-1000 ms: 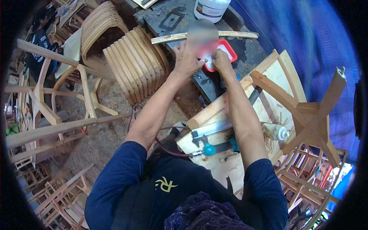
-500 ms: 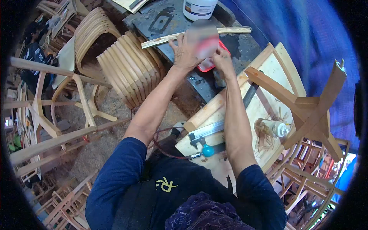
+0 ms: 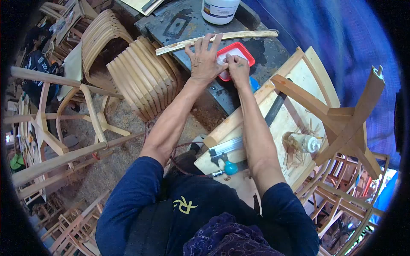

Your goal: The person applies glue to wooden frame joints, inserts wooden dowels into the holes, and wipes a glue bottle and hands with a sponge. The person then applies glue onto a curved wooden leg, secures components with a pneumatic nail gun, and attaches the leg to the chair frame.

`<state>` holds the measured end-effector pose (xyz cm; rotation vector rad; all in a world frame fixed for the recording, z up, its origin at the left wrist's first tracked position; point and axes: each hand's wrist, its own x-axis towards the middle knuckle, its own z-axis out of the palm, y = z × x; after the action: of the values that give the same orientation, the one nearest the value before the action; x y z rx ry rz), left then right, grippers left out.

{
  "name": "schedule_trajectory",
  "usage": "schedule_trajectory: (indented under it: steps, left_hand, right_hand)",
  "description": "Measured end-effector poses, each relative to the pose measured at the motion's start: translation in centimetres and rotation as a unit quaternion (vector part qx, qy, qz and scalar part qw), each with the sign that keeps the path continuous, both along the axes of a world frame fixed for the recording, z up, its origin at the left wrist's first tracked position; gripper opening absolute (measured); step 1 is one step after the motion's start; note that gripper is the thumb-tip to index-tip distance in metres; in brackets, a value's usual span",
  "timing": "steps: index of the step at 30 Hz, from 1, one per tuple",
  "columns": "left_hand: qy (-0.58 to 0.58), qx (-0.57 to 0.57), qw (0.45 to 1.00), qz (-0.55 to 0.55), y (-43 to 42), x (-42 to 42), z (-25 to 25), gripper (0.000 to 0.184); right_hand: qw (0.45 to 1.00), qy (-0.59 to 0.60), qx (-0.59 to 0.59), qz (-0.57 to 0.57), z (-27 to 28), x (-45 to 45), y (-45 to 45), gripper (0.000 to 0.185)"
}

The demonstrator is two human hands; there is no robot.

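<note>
A red-rimmed container (image 3: 247, 54) with white contents sits on the dark work surface (image 3: 171, 36). My left hand (image 3: 204, 62) is at its left side, fingers spread, with the thumb close to my right fingertips. Over the container's near part, my right hand (image 3: 238, 71) has its fingers pinched together; what they hold, if anything, is too hidden to name. Just beyond my left fingertips lies a thin, slightly curved wooden strip (image 3: 179, 45). A small bright blue thing (image 3: 254, 84) shows beside my right wrist.
Behind stands a white tub (image 3: 219, 10). Curved wooden frames (image 3: 136, 77) are stacked at the left. A pale board (image 3: 311, 113) at the right carries a glue-stained bottle (image 3: 302, 142), dowels, a clamp (image 3: 221, 158) and a crossed wooden frame (image 3: 341, 115). A person (image 3: 38, 64) is at far left.
My right hand has moved slightly left, close to my left thumb. The red-rimmed container now shows more fully, and the blue thing by my right wrist has come into sight.
</note>
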<state>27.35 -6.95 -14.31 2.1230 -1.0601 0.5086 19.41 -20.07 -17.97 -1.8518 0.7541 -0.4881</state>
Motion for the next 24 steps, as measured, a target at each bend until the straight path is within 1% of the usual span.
schedule_trajectory:
  steps: [1,2,3,5,6,7,8,9,10,11,13,14,15,17,18,21,24]
  left_hand:
    - [0.011,0.006,1.0,0.005,0.2,0.3,-0.1,0.102]
    - [0.025,0.014,1.0,0.01,0.5,0.5,-0.5,0.103]
    - [0.038,0.023,0.999,0.015,0.7,0.7,-0.9,0.104]
    - [0.033,0.061,0.997,0.036,0.5,1.2,-1.4,0.105]
    - [0.03,0.08,0.995,0.045,0.4,1.4,-1.6,0.105]
    - [0.031,0.077,0.995,0.05,0.2,1.6,-1.9,0.105]
    - [0.033,0.073,0.995,0.055,0.1,1.7,-2.1,0.105]
    - [0.036,0.07,0.995,0.06,0.0,1.8,-2.4,0.105]
    - [0.049,0.067,0.994,0.067,0.0,1.8,-2.7,0.104]
    - [0.061,0.064,0.994,0.071,-0.2,1.8,-2.9,0.104]
    - [0.097,0.052,0.991,0.076,-0.7,1.7,-3.0,0.103]
    - [0.121,0.045,0.989,0.075,-0.8,1.6,-3.1,0.103]
    - [0.146,0.038,0.986,0.074,-0.9,1.5,-3.2,0.102]
    - [0.154,0.037,0.984,0.076,-1.1,1.3,-3.4,0.101]
    - [0.158,0.037,0.984,0.076,-1.1,1.3,-3.4,0.101]
    - [0.115,0.017,0.992,0.059,-1.0,1.0,-3.0,0.099]
    - [0.059,0.019,0.997,0.043,-0.6,0.8,-1.8,0.096]
  right_hand:
    - [0.998,0.031,-0.053,0.0,0.3,0.0,-0.5,0.026]
    - [0.984,0.004,-0.176,0.018,-0.5,0.2,-1.5,0.022]
    - [0.971,0.013,-0.234,0.04,-1.5,0.5,-2.2,0.021]
    - [0.933,0.026,-0.349,0.082,-1.6,0.9,-2.7,0.022]
    - [0.927,0.149,-0.314,0.144,-1.6,0.7,-3.2,0.019]
    - [0.957,0.155,-0.205,0.132,-1.4,0.8,-3.4,0.018]
    - [0.975,0.159,-0.095,0.119,-1.2,1.3,-3.8,0.017]
    - [0.981,0.161,0.017,0.105,-1.1,1.6,-4.0,0.017]
    - [0.986,0.1,0.048,0.124,-0.3,1.0,-3.8,0.017]
    - [0.985,0.056,0.116,0.118,0.4,0.4,-3.3,0.017]
    - [0.963,-0.034,0.245,0.106,1.6,-0.5,-2.0,0.019]
    - [0.955,-0.027,0.282,0.092,1.7,-0.9,-1.6,0.019]
    - [0.948,-0.035,0.305,0.083,1.7,-1.2,-1.2,0.019]
    - [0.933,-0.051,0.351,0.064,1.8,-1.6,-0.2,0.02]
    - [0.927,-0.074,0.366,0.04,1.9,-1.8,0.2,0.017]
    - [0.929,-0.095,0.357,0.013,0.2,-1.1,0.0,0.016]
    - [0.947,-0.097,0.307,-0.003,0.7,-0.7,0.9,0.022]
